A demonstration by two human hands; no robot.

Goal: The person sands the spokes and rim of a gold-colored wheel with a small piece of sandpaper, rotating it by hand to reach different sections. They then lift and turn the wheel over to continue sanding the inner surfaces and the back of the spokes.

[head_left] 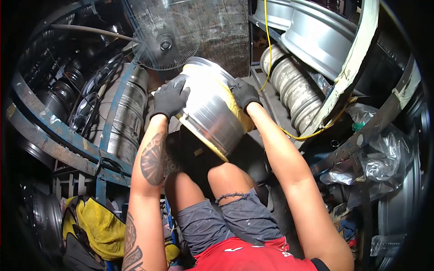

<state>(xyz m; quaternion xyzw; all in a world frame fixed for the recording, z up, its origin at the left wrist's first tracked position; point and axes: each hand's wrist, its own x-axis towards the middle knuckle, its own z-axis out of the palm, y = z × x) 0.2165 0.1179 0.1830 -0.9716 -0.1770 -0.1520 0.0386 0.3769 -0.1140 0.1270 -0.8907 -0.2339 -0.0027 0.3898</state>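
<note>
A silver metal wheel rim (212, 108) is tilted in front of my knees, with yellowish tape or masking along its edges. My left hand (171, 97), in a dark glove, grips the rim's upper left edge. On the upper right side, my right hand (244, 92), also gloved, is closed on the taped edge. The underside of the rim and whatever bears it are hidden in shadow.
A wire-caged fan (166, 43) stands behind the rim. Stacked rims (120, 113) are on the left rack, more rims (294, 86) on the right. A yellow cable (269, 45) hangs at right. A yellow cloth (101, 226) lies lower left, plastic bags (382, 162) at right.
</note>
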